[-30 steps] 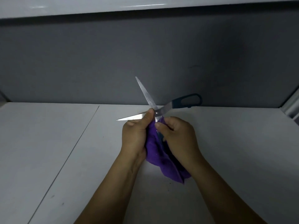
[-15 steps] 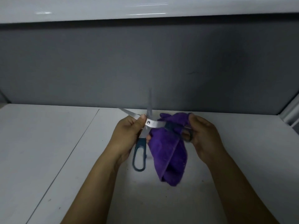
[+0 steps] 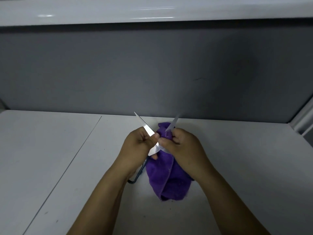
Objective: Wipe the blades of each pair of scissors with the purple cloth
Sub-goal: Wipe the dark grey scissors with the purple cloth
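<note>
A little below the middle of the frame, two bare hands hold one pair of scissors point(image 3: 147, 129) above a white table point(image 3: 50, 158). The scissors are open, and the two blades make a V shape. One blade points to the upper left and is sharp and bright. The other blade point(image 3: 171, 125) points to the upper right (it is blurred, so its tip is not clear).

The left hand point(image 3: 137, 146) grips the scissors near the place where the blades cross. Its fingers are curled around the metal and the thumb lies on the flat side of the upper-left blade. The right hand point(image 3: 184, 148) is just beside it, almost touching. Its fingers and thumb are curled and pinch the purple cloth point(image 3: 169, 177) around the lower part of the upper-right blade. A small fold of the cloth stands up between the two blades, and the rest of it hangs down under the right hand and between the two wrists, toward the lower middle of the frame. I cannot tell if its lower end touches the table.

A dark handle loop point(image 3: 135, 179) of the scissors shows below the left wrist, just left of the cloth. The second handle is hidden.

A thin seam point(image 3: 79, 150) runs across the table from the back edge to the lower left of the frame. Behind the table stands a grey wall point(image 3: 152, 68), and a white glossy ledge point(image 3: 152, 9) crosses the top of the frame.
</note>
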